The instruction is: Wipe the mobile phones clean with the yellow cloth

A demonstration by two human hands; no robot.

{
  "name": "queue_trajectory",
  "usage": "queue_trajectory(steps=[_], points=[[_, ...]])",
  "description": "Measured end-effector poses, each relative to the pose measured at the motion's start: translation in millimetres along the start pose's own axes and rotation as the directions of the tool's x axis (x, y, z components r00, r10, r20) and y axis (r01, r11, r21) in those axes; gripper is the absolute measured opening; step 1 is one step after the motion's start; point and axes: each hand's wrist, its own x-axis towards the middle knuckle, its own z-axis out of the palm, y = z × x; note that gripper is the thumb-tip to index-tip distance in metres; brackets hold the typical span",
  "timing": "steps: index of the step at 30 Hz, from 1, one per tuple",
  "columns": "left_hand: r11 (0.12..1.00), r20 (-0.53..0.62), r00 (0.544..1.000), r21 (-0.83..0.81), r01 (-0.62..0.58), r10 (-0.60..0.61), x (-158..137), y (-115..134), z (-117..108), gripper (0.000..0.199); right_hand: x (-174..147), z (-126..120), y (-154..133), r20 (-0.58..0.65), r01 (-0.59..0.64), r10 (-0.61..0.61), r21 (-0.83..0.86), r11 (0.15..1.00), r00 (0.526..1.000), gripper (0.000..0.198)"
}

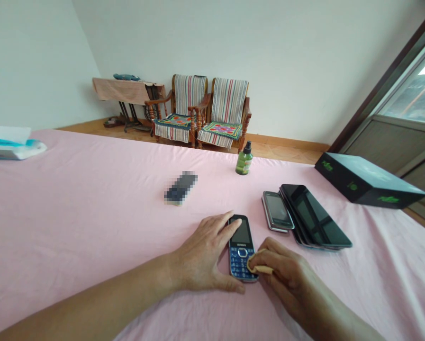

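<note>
A blue keypad mobile phone (242, 230) lies face up on the pink cloth in front of me. My left hand (208, 251) braces it from the left side, with fingertips over the upper edge and screen and the thumb along the bottom edge. Pinched in my right hand (286, 267) is a small folded yellowish cloth (264, 269), pressed against the right part of the keypad. Right of the phone lie a stack of grey phones (278, 210) and a pile of dark tablets (315, 215). Farther off, a blurred-out dark handset (181, 188) rests alone.
A green spray bottle (244, 161) stands near the far edge of the pink-covered surface (102, 208). At far right sits a black box (368, 182); at far left, a tissue pack (11, 144). Two wooden chairs (230, 102) and a sewing-machine table (123, 90) are beyond.
</note>
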Motion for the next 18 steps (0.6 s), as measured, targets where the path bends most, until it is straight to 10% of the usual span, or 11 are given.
queue_trajectory(steps=[18], points=[[1.0,0.009,1.0,0.018,0.01,-0.01,0,2,-1,0.112,1,1,3,-0.005,0.024,-0.024,0.025,0.999,1.0,0.027]])
